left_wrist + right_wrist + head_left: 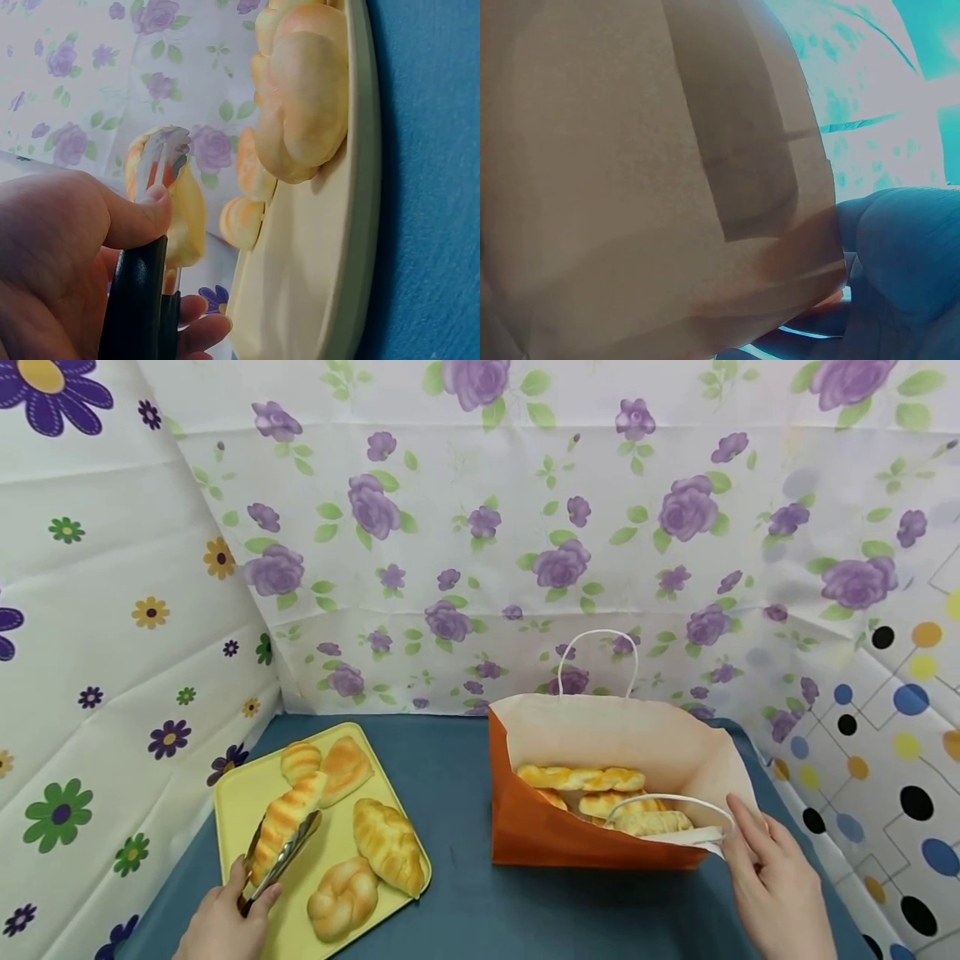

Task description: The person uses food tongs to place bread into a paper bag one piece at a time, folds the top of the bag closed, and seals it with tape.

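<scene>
We judge the work with the bread to be partway along. Below and to the left of our right fingers, in the open paper bag (600, 846), a twisted loaf (577, 777), a striped loaf (600, 804) and a pale loaf (652, 823) already lie, and a bit of another shows beside them; whether more sits deeper we cannot tell. Our right hand (780, 877) pinches the bag's rim at its near right corner, thumb on one side of the paper and fingers on the other. Our left hand (225, 922) is wrapped around the tongs (288, 858), whose tips, squeezed narrow, clasp a ridged loaf (283, 827) just beyond our left fingertips, lifted above the tray (243, 793) and not yet in the bag. Four more pieces seem left to deal with, all on the tray: a small roll (300, 762) and a flat bun (349, 772) ahead of our left fingers, past the ridged loaf's far end, and a braided loaf (387, 846) and a knotted roll (342, 899) to their right.
</scene>
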`<state>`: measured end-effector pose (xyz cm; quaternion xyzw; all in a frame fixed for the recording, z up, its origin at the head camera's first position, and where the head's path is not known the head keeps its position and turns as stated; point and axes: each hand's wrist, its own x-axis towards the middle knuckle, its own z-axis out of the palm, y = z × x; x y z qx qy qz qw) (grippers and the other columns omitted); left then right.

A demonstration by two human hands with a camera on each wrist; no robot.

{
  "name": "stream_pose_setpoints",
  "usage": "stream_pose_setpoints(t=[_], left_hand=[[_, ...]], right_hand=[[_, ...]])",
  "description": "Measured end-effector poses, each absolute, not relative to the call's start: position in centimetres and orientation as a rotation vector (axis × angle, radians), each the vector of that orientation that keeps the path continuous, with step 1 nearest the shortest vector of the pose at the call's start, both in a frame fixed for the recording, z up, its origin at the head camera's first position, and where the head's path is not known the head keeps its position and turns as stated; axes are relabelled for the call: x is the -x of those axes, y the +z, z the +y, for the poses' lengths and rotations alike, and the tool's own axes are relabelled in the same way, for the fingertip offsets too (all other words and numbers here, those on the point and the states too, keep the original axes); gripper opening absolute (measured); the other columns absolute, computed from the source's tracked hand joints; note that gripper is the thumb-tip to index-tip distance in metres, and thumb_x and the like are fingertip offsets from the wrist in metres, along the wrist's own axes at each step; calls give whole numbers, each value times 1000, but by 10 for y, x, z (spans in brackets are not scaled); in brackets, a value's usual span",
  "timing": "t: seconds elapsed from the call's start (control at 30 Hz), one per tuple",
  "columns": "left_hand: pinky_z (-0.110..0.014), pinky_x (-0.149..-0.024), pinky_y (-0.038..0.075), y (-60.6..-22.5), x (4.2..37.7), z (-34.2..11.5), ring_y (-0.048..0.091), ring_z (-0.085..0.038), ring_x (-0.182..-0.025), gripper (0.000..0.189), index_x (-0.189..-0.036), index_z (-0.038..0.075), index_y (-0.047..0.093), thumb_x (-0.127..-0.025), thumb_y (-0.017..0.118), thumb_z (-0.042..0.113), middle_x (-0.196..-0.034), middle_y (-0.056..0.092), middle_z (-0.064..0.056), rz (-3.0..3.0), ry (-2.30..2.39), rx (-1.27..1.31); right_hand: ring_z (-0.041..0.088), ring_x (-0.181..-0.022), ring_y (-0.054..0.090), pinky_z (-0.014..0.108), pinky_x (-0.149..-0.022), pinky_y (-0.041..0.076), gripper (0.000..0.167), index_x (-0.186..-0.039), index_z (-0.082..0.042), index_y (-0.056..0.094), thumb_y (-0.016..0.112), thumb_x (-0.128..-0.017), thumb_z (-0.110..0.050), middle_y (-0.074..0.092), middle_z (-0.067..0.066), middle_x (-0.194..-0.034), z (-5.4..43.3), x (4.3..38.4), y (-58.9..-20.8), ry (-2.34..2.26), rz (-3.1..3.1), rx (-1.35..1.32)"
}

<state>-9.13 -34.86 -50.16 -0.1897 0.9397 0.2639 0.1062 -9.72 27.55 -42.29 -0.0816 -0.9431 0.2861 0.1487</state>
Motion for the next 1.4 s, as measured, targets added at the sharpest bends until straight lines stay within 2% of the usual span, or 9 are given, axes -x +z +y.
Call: stream_pose_setpoints(t=[0.1,0.27,0.43,0.6,0.8,1.1,1.4], left_hand=[[-65,-76,51,-499,89,-346,65,-44,-90,102,-162,-11,25,-104,57,67,-99,60,-22,2780,770,588],[-62,-75,51,-494,88,-342,65,-45,-93,99,-164,-7,27,-104,56,67,-108,62,-25,2816,753,608],[-62,-76,50,-491,86,-342,65,-47,-97,96,-166,-4,26,-106,55,65,-114,61,-28,2822,754,607],[-60,-75,50,-488,86,-341,65,-44,-97,93,-167,-1,25,-106,56,63,-113,61,-25,2837,760,615],[-62,-77,50,-484,86,-340,64,-45,-102,95,-169,2,21,-106,54,65,-122,59,-29,2831,781,607],[-49,-68,46,-476,88,-334,60,-30,-86,97,-170,4,22,-105,52,70,-106,60,-14,2873,836,579],[-44,-67,44,-468,91,-327,61,-28,-89,95,-171,9,23,-104,50,71,-111,61,-13,2924,847,534]], right_hand=[[58,-125,54,76,-93,44,53,-163,-7,46,45,-117,-34,49,33,-149,273,96,-421,829,-2699,243],[54,-122,57,74,-93,47,55,-166,-12,42,43,-117,-36,46,35,-154,270,95,-418,857,-2715,323],[49,-117,60,71,-91,51,55,-167,-15,39,41,-116,-37,44,34,-156,268,94,-417,875,-2728,378],[45,-111,63,67,-86,53,56,-167,-16,40,42,-116,-38,45,33,-156,269,94,-418,871,-2723,379],[42,-107,64,63,-80,55,56,-167,-17,40,42,-116,-39,44,33,-157,270,94,-418,869,-2726,369],[40,-105,65,60,-78,54,56,-167,-17,41,43,-116,-39,46,31,-156,267,92,-418,864,-2718,380],[43,-107,64,66,-82,52,56,-167,-15,41,45,-116,-38,46,32,-155,267,91,-417,868,-2714,351]])
